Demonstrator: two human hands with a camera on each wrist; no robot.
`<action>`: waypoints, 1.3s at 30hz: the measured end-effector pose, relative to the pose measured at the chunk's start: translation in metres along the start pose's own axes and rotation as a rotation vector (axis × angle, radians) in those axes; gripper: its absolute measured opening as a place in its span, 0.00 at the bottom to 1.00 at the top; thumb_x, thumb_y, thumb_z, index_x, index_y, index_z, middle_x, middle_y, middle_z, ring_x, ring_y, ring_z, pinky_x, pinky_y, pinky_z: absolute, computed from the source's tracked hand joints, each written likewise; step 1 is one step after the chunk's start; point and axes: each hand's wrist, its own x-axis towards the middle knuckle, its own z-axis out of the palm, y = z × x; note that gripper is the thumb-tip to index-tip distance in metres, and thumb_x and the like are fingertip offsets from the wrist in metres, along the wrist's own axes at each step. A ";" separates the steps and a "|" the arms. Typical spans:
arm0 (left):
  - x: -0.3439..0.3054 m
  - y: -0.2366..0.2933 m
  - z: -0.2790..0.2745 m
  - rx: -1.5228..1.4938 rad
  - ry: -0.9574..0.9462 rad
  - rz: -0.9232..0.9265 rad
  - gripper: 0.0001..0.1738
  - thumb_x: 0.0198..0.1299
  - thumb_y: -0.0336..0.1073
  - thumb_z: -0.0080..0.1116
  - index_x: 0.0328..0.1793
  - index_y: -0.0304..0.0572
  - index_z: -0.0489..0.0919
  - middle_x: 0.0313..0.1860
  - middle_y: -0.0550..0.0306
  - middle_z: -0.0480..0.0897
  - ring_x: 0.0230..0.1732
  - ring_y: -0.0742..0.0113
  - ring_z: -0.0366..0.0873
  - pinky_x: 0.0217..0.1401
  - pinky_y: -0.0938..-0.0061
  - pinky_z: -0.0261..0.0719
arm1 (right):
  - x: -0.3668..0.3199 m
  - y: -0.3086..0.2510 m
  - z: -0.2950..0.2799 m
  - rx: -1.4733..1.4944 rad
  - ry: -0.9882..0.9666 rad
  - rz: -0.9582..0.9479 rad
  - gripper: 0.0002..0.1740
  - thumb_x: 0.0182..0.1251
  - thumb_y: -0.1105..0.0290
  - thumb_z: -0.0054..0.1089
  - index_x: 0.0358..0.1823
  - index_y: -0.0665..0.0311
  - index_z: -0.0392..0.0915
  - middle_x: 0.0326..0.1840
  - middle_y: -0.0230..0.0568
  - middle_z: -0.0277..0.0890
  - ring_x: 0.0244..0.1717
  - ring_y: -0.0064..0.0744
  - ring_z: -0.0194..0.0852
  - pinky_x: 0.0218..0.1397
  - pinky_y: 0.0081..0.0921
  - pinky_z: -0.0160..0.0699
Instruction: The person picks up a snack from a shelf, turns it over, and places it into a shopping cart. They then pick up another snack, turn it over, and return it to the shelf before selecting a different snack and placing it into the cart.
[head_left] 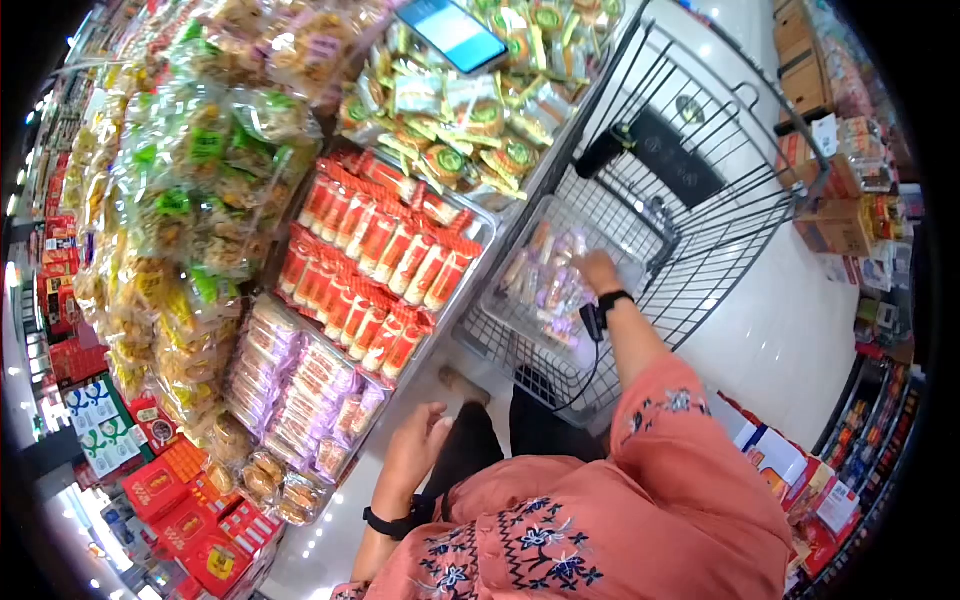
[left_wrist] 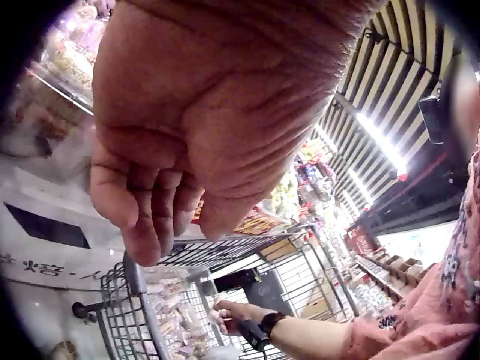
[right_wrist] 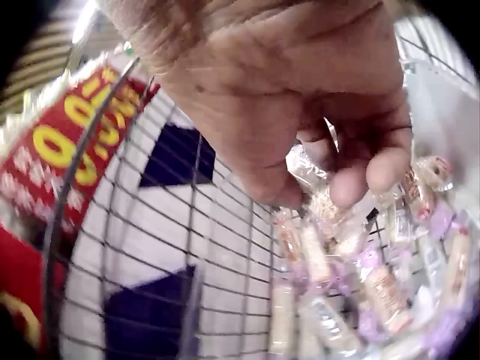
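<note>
In the head view my right hand [head_left: 598, 272] reaches into a clear plastic bin [head_left: 497, 300] inside the shopping cart, over purple-and-clear wrapped snacks [head_left: 548, 285]. The right wrist view shows the right hand [right_wrist: 300, 97] with its thumb and fingers curled round one clear-wrapped snack [right_wrist: 324, 202], above several others lying in the bin. My left hand [head_left: 415, 445] hangs beside the display, fingers loosely bent and holding nothing; in the left wrist view the left hand [left_wrist: 195, 127] is near the lens, palm showing.
Left of the cart [head_left: 690, 240] stands a display with red-wrapped snack rolls [head_left: 400, 255], purple packs [head_left: 310, 400], and green and yellow bags [head_left: 190, 200]. A phone [head_left: 452, 34] lies on the packets at the top. Shelves with boxes [head_left: 835, 225] stand at the right.
</note>
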 end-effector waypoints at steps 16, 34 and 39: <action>-0.091 -0.045 -0.093 -0.421 0.214 0.275 0.16 0.75 0.37 0.58 0.61 0.34 0.79 0.37 0.58 0.83 0.36 0.72 0.81 0.41 0.74 0.80 | -0.348 -0.284 -0.070 0.879 -0.357 -0.453 0.14 0.72 0.67 0.63 0.53 0.64 0.75 0.37 0.34 0.81 0.28 0.16 0.77 0.29 0.16 0.77; -0.138 -0.131 -0.134 -0.864 0.377 0.233 0.22 0.76 0.42 0.58 0.68 0.37 0.75 0.44 0.61 0.85 0.37 0.80 0.81 0.30 0.83 0.74 | -0.446 -0.391 0.133 0.444 -0.913 -0.560 0.19 0.69 0.60 0.67 0.51 0.68 0.79 0.40 0.36 0.81 0.38 0.24 0.81 0.44 0.24 0.82; -0.141 -0.146 -0.139 -0.841 0.475 0.266 0.19 0.74 0.38 0.61 0.65 0.36 0.79 0.39 0.65 0.80 0.34 0.80 0.75 0.32 0.83 0.73 | -0.441 -0.398 0.155 0.465 -0.945 -0.545 0.19 0.71 0.62 0.64 0.53 0.70 0.74 0.42 0.39 0.80 0.39 0.26 0.83 0.43 0.25 0.84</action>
